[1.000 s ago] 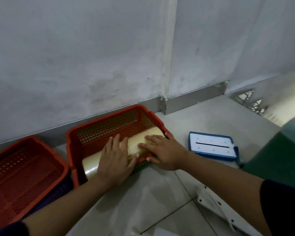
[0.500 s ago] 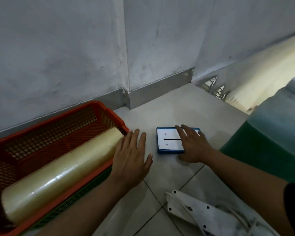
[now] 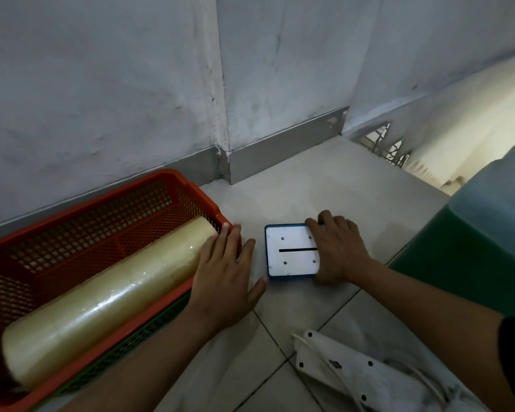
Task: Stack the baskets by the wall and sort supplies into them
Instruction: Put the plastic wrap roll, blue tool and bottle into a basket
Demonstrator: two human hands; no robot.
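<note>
An orange mesh basket (image 3: 107, 203) sits on a green basket (image 3: 137, 337) by the wall at the left. A big roll of clear film (image 3: 101, 298) lies inside the orange one. My left hand (image 3: 223, 281) hovers flat with spread fingers at the basket's right end, fingertips near the rim. On the floor to the right lies a flat blue-edged white box (image 3: 290, 251) with a black slot. My right hand (image 3: 338, 251) covers its right side, fingers curled over the far edge and thumb at the near edge.
A white power strip with its cord (image 3: 354, 370) lies on the tiles near my right forearm. A large green container (image 3: 470, 248) stands at the right. The wall and metal skirting (image 3: 280, 150) run behind. Open stairs drop off at the far right.
My left hand left the film roll and pulled to the basket's right end. My right hand reached over to the blue-edged box and closed around its right side.
</note>
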